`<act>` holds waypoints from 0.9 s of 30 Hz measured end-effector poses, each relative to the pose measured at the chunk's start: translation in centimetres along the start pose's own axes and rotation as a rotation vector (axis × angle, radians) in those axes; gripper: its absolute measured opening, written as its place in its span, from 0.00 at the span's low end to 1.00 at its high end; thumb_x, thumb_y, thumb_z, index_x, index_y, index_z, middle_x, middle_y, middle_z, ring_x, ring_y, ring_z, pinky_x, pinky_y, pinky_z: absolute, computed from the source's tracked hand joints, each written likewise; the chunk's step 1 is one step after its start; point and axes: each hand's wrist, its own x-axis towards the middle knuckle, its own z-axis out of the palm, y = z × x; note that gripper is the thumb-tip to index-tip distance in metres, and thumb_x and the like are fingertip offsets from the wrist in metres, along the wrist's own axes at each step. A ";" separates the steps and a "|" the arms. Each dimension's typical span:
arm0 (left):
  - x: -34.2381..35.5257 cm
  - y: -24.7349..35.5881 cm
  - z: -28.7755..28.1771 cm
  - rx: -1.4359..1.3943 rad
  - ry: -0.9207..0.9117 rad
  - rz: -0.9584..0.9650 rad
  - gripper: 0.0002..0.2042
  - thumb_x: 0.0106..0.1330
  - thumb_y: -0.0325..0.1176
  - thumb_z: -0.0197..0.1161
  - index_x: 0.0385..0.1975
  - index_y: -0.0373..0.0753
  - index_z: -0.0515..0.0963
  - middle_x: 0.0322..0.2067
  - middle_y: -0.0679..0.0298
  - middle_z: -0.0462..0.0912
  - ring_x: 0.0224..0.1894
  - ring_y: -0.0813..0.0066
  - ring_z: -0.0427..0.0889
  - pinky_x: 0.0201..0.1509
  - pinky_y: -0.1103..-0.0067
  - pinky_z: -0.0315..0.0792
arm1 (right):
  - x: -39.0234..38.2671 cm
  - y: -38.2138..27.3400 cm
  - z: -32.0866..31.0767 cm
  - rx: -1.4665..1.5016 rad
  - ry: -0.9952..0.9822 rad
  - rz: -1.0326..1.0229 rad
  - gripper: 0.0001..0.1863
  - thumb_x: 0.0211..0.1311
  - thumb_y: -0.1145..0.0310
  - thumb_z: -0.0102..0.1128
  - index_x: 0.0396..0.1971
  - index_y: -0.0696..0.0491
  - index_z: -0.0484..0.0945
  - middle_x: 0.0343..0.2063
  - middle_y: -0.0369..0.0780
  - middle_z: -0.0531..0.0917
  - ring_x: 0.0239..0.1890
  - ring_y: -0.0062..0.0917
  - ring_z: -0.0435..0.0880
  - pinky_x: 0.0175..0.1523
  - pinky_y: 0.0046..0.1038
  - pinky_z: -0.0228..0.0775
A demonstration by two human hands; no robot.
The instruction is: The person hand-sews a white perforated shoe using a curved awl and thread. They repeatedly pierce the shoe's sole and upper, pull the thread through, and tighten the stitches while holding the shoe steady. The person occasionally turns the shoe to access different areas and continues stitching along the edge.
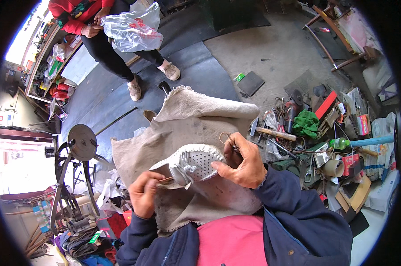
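A white perforated sneaker (193,162) lies on a grey cloth (187,124) spread over my lap. My left hand (143,193) grips the shoe's heel end, with a thin stick-like tool under the fingers. My right hand (242,162) rests against the toe side of the sneaker and pinches a thin needle or awl with a loop of thread (227,138) above it.
A sewing machine with a hand wheel (78,153) stands at my left. Tools, a hammer (271,131), a green rag (306,123), tape and boxes clutter the floor at right. A person in red holding a plastic bag (131,29) stands ahead.
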 end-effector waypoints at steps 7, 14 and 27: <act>-1.4 -1.6 2.8 -1.143 0.247 -0.135 0.20 0.81 0.43 0.45 0.22 0.45 0.62 0.17 0.70 0.53 0.20 0.74 0.57 0.52 0.62 0.78 | -0.1 -0.1 0.8 -0.041 0.059 -0.035 0.21 0.50 0.62 0.77 0.34 0.55 0.73 0.26 0.41 0.77 0.26 0.27 0.78 0.34 0.29 0.72; -6.1 -8.7 -14.2 -0.889 0.838 -0.158 0.24 0.79 0.45 0.52 0.17 0.50 0.58 0.13 0.75 0.51 0.14 0.79 0.53 0.23 0.74 0.65 | -0.8 -0.3 1.0 -0.065 0.085 -0.022 0.21 0.51 0.62 0.76 0.35 0.55 0.73 0.25 0.40 0.76 0.27 0.26 0.76 0.35 0.28 0.71; 0.2 5.2 0.9 0.362 -0.070 0.373 0.25 0.55 0.28 0.73 0.55 0.36 0.78 0.57 0.50 0.79 0.66 0.50 0.72 0.70 0.62 0.64 | -2.4 -1.8 -1.1 0.694 -0.315 0.149 0.11 0.70 0.63 0.63 0.37 0.57 0.80 0.26 0.29 0.76 0.32 0.12 0.73 0.41 0.19 0.66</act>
